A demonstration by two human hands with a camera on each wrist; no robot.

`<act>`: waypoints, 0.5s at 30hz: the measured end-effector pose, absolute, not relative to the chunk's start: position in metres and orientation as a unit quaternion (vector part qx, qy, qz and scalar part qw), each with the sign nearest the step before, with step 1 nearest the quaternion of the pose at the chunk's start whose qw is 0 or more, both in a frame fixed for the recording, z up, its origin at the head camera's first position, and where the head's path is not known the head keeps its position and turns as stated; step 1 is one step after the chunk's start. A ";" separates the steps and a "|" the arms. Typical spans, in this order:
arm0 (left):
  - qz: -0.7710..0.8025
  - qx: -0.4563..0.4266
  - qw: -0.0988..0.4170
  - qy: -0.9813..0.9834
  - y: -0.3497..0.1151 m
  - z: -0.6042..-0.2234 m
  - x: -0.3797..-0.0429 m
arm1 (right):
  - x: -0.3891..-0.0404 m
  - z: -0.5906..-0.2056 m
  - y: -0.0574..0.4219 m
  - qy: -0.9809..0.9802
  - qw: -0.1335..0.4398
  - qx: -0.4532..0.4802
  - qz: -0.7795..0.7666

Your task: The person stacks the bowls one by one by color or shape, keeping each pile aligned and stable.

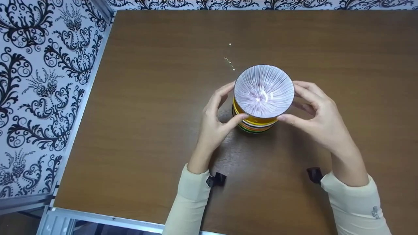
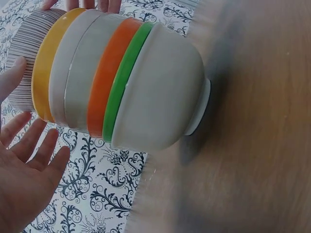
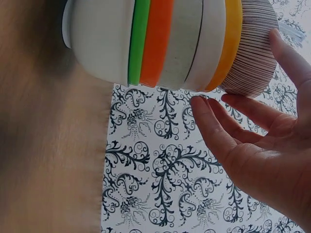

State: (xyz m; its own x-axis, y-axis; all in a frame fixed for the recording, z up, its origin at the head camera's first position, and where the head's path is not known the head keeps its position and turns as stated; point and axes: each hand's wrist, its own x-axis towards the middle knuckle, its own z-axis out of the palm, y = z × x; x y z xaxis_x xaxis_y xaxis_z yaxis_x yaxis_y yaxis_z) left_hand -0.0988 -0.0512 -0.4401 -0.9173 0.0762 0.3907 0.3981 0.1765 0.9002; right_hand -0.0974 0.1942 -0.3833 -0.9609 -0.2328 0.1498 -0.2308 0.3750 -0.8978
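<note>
A stack of nested bowls stands upright on the brown table [image 1: 147, 114]. On top is a bowl with thin dark stripes on white [image 1: 264, 91]. Below it come a yellow bowl [image 2: 53, 63], pale ones, an orange bowl [image 2: 108, 77], a green bowl [image 2: 125, 85] and, at the bottom, a large white bowl [image 2: 163, 87]. My left hand [image 1: 215, 116] holds the striped bowl from the left, thumb at its near side. From the right, my right hand [image 1: 318, 114] holds the same bowl, thumb in front and fingers behind. Its far side hides some fingertips.
Several small bright specks [image 1: 230, 62] show on the tabletop behind the stack. White panels with black floral scrolls [image 1: 49, 81] border the table at the left and back. A pale metal frame edge [image 1: 107, 218] runs along the front left.
</note>
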 end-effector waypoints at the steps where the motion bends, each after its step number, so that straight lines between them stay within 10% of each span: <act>1: -0.623 -0.158 0.130 -0.755 -0.051 -0.441 -0.099 | -0.097 -0.384 0.194 0.830 0.002 -0.140 -0.540; 15: -0.626 -0.150 0.104 -0.759 -0.052 -0.444 -0.093 | -0.094 -0.392 0.194 0.828 0.022 -0.132 -0.544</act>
